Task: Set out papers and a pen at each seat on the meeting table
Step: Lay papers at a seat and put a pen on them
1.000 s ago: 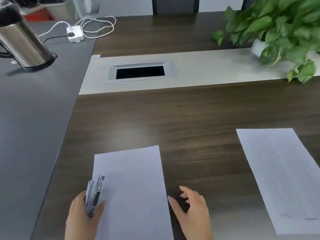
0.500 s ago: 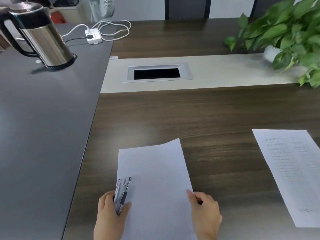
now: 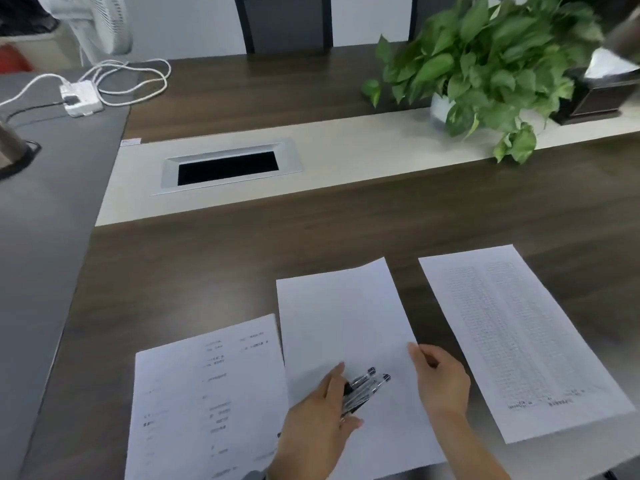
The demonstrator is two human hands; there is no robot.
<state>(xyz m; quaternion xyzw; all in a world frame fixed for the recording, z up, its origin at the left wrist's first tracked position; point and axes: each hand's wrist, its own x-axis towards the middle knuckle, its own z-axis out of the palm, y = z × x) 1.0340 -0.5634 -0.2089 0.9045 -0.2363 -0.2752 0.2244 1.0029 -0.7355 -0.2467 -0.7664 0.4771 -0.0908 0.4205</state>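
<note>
Left hand closed round a bundle of pens, tips pointing up and right, held over the blank sheet. Right hand pinching that sheet's right edge, thumb on top, fingers curled beneath. Blank sheet in the middle of the near table edge, far right corner lifted slightly. Printed sheet just to its left, lying flat, its right edge tucked under or touching the blank one; cannot tell which. Another printed sheet to the right, flat, apart from the blank one by a strip of wood. Beyond: pale centre strip with a cable hatch, a leafy plant in a white pot, a dark tissue box at far right. At far left, a white power strip with coiled cords.
</note>
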